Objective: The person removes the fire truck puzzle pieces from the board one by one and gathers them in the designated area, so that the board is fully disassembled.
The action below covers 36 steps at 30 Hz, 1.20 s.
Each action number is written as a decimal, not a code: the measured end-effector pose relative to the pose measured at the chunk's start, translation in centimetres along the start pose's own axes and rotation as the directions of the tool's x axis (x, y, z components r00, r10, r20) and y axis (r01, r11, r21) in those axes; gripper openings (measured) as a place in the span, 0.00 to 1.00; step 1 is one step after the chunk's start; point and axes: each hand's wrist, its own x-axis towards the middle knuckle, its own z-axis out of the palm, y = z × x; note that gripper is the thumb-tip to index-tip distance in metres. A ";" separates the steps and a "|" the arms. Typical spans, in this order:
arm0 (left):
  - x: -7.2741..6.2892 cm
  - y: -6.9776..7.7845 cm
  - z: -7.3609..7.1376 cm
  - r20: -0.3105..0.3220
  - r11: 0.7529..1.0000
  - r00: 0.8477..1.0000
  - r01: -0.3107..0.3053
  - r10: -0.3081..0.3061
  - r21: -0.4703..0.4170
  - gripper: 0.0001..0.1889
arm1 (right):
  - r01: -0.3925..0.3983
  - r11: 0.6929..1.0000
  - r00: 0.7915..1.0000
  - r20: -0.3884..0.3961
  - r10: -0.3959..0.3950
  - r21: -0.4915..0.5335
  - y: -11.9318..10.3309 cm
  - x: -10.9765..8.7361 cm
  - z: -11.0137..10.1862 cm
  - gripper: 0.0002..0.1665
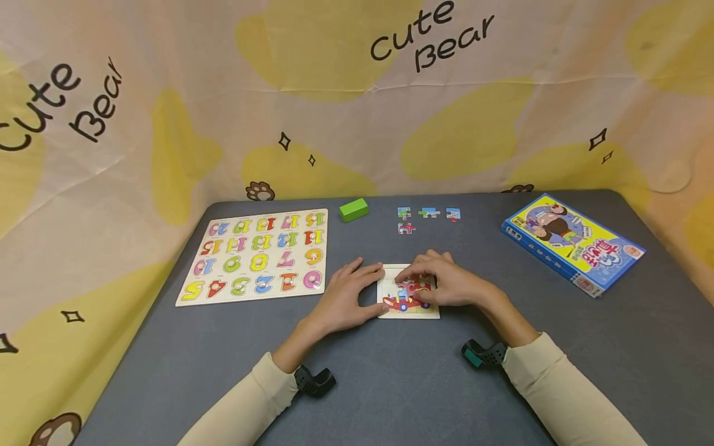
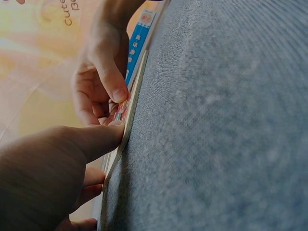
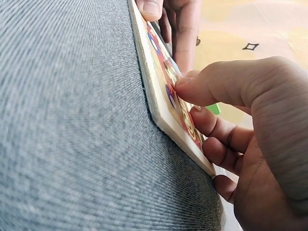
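A small wooden jigsaw puzzle board with a red vehicle picture lies flat on the table. My left hand rests at its left side, thumb on the front left part and fairly straight fingers along the edge near the far corner. Over the picture, my right hand pinches a small puzzle piece between thumb and forefinger. That piece looks tilted against the board and is mostly hidden by the fingers. Behind the board lie several loose jigsaw pieces.
A number puzzle board lies at the left. A green block stands at the back, left of the loose pieces. On the right is a blue and yellow box. A printed cloth rises behind the grey table.
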 end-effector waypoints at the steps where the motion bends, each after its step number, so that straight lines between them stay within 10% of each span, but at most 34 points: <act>1: 0.0 0.0 0.0 -0.001 1.000 1.000 -0.002 0.002 0.000 0.36 | 0.001 1.000 1.000 -0.001 -0.001 -0.001 0.0 0.0 0.0 0.20; 36: 0.0 0.0 0.0 0.021 1.000 1.000 0.017 -0.016 -0.008 0.37 | -0.035 0.996 0.995 -0.085 0.042 0.079 2.1 -0.2 -1.7 0.24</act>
